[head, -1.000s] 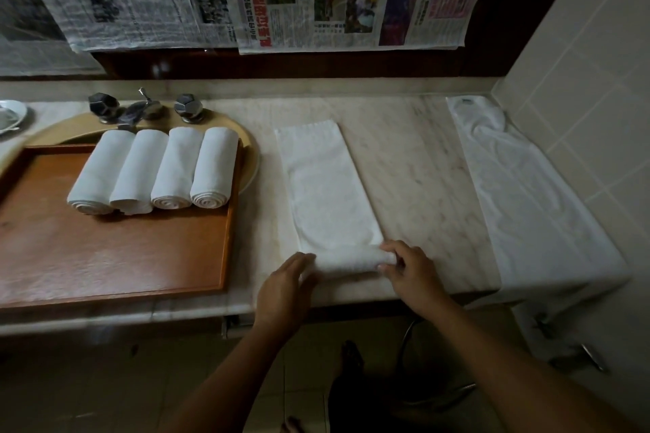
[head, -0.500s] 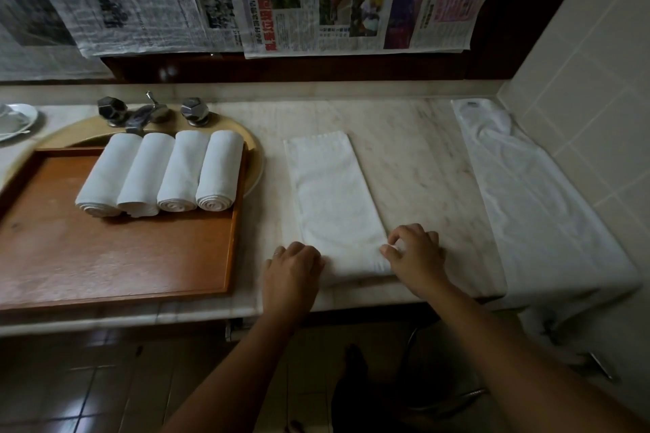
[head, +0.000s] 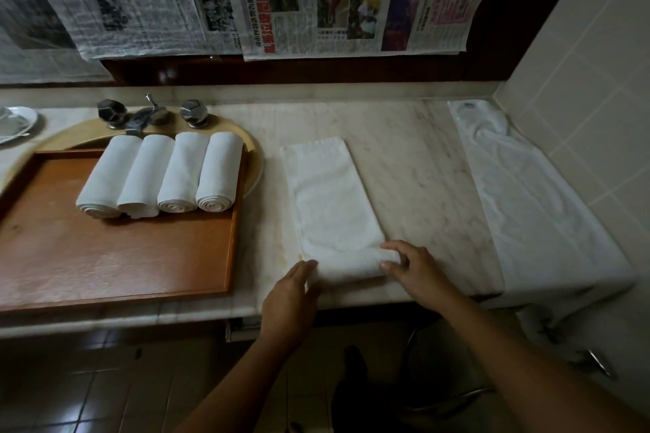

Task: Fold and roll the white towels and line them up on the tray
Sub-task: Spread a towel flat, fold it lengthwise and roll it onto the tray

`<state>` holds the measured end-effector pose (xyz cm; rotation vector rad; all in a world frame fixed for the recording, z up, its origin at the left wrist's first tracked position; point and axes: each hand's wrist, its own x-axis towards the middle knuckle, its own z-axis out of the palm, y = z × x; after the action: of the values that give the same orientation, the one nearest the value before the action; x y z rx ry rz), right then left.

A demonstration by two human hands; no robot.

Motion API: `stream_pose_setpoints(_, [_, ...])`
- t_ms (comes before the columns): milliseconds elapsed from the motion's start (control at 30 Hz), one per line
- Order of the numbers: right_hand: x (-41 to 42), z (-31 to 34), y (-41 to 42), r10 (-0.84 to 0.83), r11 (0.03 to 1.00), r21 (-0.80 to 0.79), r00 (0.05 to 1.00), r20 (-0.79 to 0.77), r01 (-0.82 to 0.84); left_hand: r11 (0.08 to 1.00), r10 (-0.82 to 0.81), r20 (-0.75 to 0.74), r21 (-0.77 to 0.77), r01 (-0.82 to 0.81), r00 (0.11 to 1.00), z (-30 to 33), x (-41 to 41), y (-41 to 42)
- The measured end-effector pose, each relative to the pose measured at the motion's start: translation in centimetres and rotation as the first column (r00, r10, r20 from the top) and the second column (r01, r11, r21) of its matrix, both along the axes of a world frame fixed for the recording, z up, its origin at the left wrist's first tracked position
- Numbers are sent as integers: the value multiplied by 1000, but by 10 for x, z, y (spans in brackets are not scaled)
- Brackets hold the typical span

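Well beyond your fingers, on the wall, the colour newspaper shows "12-14" in white on its red advert. Its other print and the grey sheets stay unreadable to you.

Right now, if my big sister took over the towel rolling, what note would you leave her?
Left hand: fingers on the left end of the roll.
Right hand: fingers curled round the right end.
Folded towel lies on the marble counter, its near end just started rolling.
Done: four rolled towels lined up at the back of the wooden tray.
Left: finish this roll and set it on the tray. Another white towel lies spread flat by the tiled wall, not yet folded.
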<state>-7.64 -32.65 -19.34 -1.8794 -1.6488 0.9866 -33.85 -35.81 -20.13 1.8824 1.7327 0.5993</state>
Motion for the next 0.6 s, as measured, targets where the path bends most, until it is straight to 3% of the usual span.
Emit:
stream_pose_setpoints(133, [-4, 17, 16, -11, 997, -77, 999, -40, 8, 981, 7, 76, -192, 7, 997, 8, -10, 16])
stream_pose_setpoints(233, [-11, 21, 26, -32, 994, -98, 997, 71, 38, 985, -63, -60, -163, 53, 996, 15, -14, 23])
stream_pose_setpoints(300, [-15, 21, 32, -52, 992, -104, 981, 189, 72, 985, -24, -127, -171, 2, 992, 17, -12, 26])
stream_pose_setpoints(367, [-18, 25, 37, -72, 988, -106, 947, 312, 110, 994, 77, -116, -70, -85, 990, 20, -10, 29])
stream_pose_setpoints(433, [-19, 28, 37, -94, 995, 2, 904, 418, 103, 992, 97, -102, 94, -87, 990, 20, -6, 30])
stream_pose_setpoints(533, [-23, 17, 24, -59, 941, 312, 847, 529, -129, 961, 8, -228, 271, 56, 974, 8, -6, 26])
stream_pose_setpoints(600, [-23, 4, 8, -31, 893, 399, 855, 518, -209, 926, -34, -316, 346, 148, 948, 0, -9, 20])
